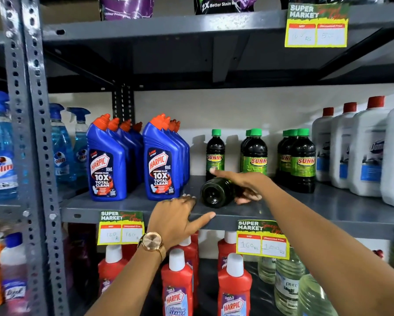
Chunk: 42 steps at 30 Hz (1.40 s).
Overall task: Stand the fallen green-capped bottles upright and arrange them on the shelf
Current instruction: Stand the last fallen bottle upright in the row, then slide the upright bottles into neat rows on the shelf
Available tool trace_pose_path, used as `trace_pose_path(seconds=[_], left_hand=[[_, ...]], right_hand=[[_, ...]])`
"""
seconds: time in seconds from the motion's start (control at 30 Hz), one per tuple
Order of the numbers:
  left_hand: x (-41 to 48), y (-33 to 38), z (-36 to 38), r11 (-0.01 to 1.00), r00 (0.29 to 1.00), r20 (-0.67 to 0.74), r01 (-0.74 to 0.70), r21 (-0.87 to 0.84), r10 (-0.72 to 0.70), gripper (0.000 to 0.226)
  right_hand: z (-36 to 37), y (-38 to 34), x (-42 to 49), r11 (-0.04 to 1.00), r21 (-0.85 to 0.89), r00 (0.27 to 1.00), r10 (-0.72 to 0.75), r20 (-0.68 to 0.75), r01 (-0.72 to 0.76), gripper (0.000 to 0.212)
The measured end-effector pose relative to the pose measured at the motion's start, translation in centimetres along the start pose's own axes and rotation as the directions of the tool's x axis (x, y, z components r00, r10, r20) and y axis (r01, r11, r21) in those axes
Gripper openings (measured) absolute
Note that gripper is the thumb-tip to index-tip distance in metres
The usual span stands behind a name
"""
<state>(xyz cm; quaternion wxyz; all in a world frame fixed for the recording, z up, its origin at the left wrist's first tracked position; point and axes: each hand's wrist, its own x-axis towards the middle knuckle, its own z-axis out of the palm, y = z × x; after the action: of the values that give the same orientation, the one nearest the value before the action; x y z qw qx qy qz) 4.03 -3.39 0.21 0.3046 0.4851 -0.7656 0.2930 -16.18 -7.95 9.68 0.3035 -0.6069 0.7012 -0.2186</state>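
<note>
One dark green-capped bottle [215,192] lies on its side on the grey middle shelf [132,205], its base toward me and its cap hidden behind my right hand [248,182]. That hand wraps over the bottle's upper body, index finger stretched out to the left. My left hand [176,218], with a gold watch on the wrist, rests at the shelf's front edge just left of the bottle, fingers spread and holding nothing. Behind, a single upright green-capped bottle [215,153] stands alone, with a pair [255,152] and a further group [300,159] to its right.
Blue Harpic bottles [161,160] stand close on the left of the fallen bottle. Large white red-capped jugs [365,147] fill the shelf's right end. Blue spray bottles [62,147] stand at far left. Price tags hang on the shelf edge; red Harpic bottles [177,283] sit below.
</note>
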Motion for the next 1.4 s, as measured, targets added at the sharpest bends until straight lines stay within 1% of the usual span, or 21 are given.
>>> trace_pose_path(seconds=[0.03,0.1,0.17,0.23,0.33,0.37,0.43,0.47,0.53,0.6,0.67,0.73,0.8,0.87,0.93,1.0,1.03,1.17,1.23,1.33,1.4], left_hand=[[-0.1,0.0,-0.1,1.000,1.000,-0.007,0.003,-0.002,-0.003,0.091],[-0.2,0.0,-0.2,1.000,1.000,-0.007,0.005,0.001,-0.005,0.090],[-0.2,0.1,-0.1,1.000,1.000,-0.011,0.014,-0.006,-0.014,0.089],[-0.3,0.1,0.2,1.000,0.999,-0.024,0.025,-0.018,-0.026,0.092],[-0.1,0.1,0.3,0.999,0.999,-0.038,0.034,-0.035,-0.035,0.094],[-0.1,0.0,0.3,0.999,0.998,-0.042,0.036,-0.036,-0.038,0.094],[-0.1,0.1,0.3,0.999,0.998,-0.052,0.041,-0.035,-0.043,0.092],[-0.1,0.2,0.2,0.999,0.997,-0.055,0.044,-0.032,-0.046,0.090],[-0.2,0.3,0.1,0.998,0.997,-0.051,0.053,-0.034,-0.055,0.087],[-0.2,0.4,0.0,0.998,0.997,-0.041,0.058,-0.040,-0.059,0.086],[-0.2,0.4,0.0,0.997,0.997,-0.038,0.059,-0.046,-0.060,0.085],[-0.3,0.3,0.0,0.997,0.997,-0.040,0.064,-0.052,-0.066,0.084],[-0.4,0.3,0.1,0.997,0.997,-0.047,0.063,-0.053,-0.065,0.086],[-0.4,0.3,0.2,0.997,0.996,-0.054,0.061,-0.051,-0.064,0.086],[-0.4,0.2,0.4,0.997,0.995,-0.079,0.061,-0.044,-0.064,0.085],[-0.4,0.2,0.5,0.998,0.993,-0.103,0.056,-0.040,-0.060,0.082],[-0.3,0.2,0.6,0.998,0.992,-0.115,0.053,-0.034,-0.057,0.080],[-0.3,0.2,0.7,0.998,0.989,-0.137,0.061,-0.003,-0.060,0.071],[-0.2,0.3,0.7,0.998,0.988,-0.145,0.061,0.001,-0.060,0.070],[-0.2,0.4,0.5,0.998,0.987,-0.150,0.063,0.001,-0.062,0.069],[-0.3,0.5,0.4,0.998,0.988,-0.138,0.069,-0.010,-0.070,0.068]], right_hand=[[0.1,-0.4,0.1,1.000,0.012,1.000,0.021,0.021,-0.021,0.103],[0.6,-0.7,0.2,0.991,0.126,0.997,0.046,0.064,-0.054,0.083],[1.1,-0.1,0.2,0.968,0.247,0.999,0.031,0.041,-0.040,0.069],[1.5,0.8,0.4,0.929,0.367,0.999,-0.038,-0.029,0.046,0.061],[1.5,1.7,0.4,0.826,0.510,0.970,-0.203,-0.130,0.241,0.068],[1.4,1.6,0.4,0.797,0.508,0.944,-0.249,-0.215,0.326,0.066],[1.2,1.1,0.6,0.792,0.383,0.855,-0.312,-0.415,0.475,0.061],[1.1,0.7,0.7,0.797,0.311,0.807,-0.334,-0.488,0.518,0.061],[1.3,-0.2,1.1,0.805,0.254,0.765,-0.336,-0.550,0.536,0.067],[1.6,-0.6,2.0,0.843,0.213,0.773,-0.314,-0.551,0.494,0.077],[1.9,-0.6,2.9,0.899,0.146,0.791,-0.273,-0.548,0.412,0.084],[2.4,-0.7,3.6,0.909,0.177,0.806,-0.229,-0.546,0.378,0.087],[3.0,-0.9,4.1,0.874,0.297,0.831,-0.190,-0.522,0.386,0.080],[3.6,-0.9,4.3,0.800,0.430,0.858,-0.194,-0.475,0.419,0.071],[3.7,-0.8,4.5,0.762,0.461,0.852,-0.222,-0.475,0.456,0.061],[3.6,-0.5,4.4,0.788,0.399,0.831,-0.239,-0.503,0.469,0.045],[3.5,-0.3,4.5,0.809,0.353,0.818,-0.248,-0.519,0.469,0.043],[3.8,0.2,5.1,0.863,0.132,0.735,-0.324,-0.595,0.487,0.076],[4.0,0.1,5.2,0.856,0.136,0.738,-0.337,-0.584,0.499,0.075],[4.1,0.0,5.3,0.819,0.264,0.784,-0.315,-0.536,0.510,0.054],[3.9,0.3,5.3,0.839,0.229,0.784,-0.316,-0.534,0.494,0.054]])
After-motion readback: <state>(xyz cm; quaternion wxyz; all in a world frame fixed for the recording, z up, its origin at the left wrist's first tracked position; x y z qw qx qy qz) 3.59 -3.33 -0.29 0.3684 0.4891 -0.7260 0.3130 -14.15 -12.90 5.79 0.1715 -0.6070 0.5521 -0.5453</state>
